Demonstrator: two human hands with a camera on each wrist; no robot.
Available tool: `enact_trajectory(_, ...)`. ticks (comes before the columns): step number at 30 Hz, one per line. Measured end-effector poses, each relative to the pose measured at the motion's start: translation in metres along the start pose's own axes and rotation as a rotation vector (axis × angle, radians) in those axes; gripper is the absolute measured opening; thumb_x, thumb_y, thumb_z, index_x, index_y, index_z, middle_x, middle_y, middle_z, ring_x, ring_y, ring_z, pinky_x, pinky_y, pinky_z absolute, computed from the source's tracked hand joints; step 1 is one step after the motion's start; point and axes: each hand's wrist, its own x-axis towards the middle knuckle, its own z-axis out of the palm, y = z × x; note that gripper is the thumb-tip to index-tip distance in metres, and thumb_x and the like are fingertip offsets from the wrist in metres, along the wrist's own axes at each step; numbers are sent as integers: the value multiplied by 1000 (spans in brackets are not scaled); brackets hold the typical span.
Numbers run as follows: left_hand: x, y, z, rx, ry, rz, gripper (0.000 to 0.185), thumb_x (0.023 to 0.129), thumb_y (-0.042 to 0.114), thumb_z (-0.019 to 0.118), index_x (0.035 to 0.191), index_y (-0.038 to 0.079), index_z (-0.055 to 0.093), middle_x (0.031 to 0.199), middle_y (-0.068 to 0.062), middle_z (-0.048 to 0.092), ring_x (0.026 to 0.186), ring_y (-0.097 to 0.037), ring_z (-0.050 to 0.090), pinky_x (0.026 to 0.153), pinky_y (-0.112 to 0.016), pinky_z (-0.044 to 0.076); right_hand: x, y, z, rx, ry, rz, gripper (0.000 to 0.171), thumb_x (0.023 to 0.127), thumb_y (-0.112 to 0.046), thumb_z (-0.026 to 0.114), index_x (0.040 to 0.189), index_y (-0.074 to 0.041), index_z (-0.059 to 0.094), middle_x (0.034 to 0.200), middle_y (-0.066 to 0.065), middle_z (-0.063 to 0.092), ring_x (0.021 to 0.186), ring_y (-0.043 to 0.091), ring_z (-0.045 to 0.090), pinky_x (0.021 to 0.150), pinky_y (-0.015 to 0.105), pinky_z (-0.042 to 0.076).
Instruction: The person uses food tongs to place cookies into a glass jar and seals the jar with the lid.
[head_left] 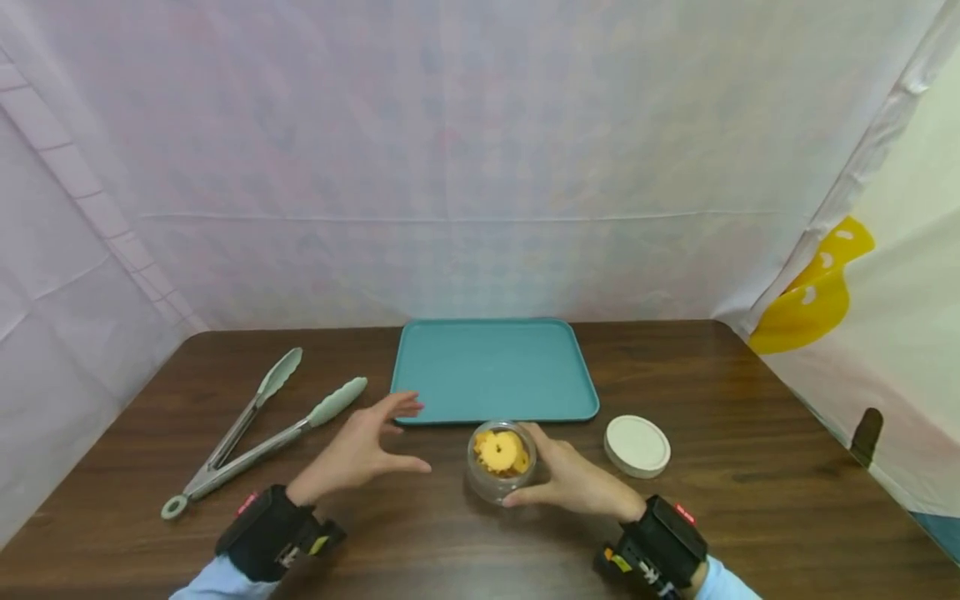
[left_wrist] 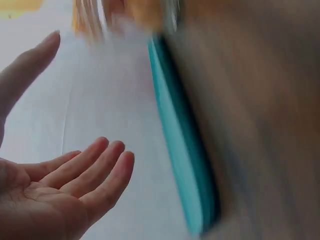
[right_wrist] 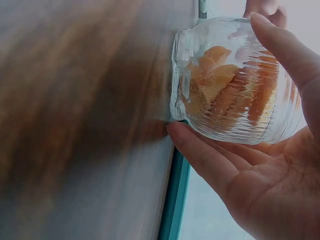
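My right hand grips a clear ribbed glass jar, thumb on one side and fingers on the other. The jar stands upright at or just above the tabletop; I cannot tell if it touches. Inside are yellow-orange pieces that look like cookies, the top one round with a scalloped edge and a small hole. Its mouth is uncovered. To the left of the jar, my left hand hovers with fingers spread and nothing in it, as the left wrist view also shows. A white round lid lies right of the right hand.
A blue-green tray lies at the table's back edge, just beyond the jar. Metal tongs with pale green tips lie spread on the left. Pale cloth hangs behind the brown wooden table.
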Motion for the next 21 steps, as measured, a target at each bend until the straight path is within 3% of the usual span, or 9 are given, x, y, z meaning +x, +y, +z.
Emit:
enact_trajectory(4, 14, 8, 24, -144, -149, -7, 90, 70, 27, 75, 138, -1, 22, 132, -22, 40, 118, -34, 42, 91, -39, 41, 1, -1, -1, -16, 21, -33, 82, 69, -47, 70, 133, -14, 30, 122, 9, 51, 110, 21, 51, 89, 41, 41)
enact_trajectory(7, 23, 10, 37, -172, -205, -26, 95, 69, 26, 76, 139, 0, 18, 135, -21, 36, 120, -33, 40, 93, -38, 40, 1, -2, -2, 6, 13, -42, 83, 69, -45, 71, 133, -12, 29, 122, 9, 51, 109, 21, 51, 88, 40, 42)
enact_trajectory(16, 38, 10, 56, -104, -239, -12, 89, 64, 28, 80, 133, -1, 32, 130, -15, 44, 116, -28, 45, 94, -43, 38, 2, -3, -2, 42, -26, -35, 87, 68, -42, 73, 135, -13, 26, 126, 10, 49, 113, 21, 49, 91, 40, 40)
enact_trajectory(21, 41, 10, 63, -119, -250, 10, 83, 63, 28, 81, 131, 4, 38, 123, -8, 50, 111, -22, 49, 93, -37, 39, 1, -3, -4, 35, -36, -20, 87, 68, -42, 73, 135, -13, 26, 127, 10, 47, 113, 23, 48, 91, 42, 40)
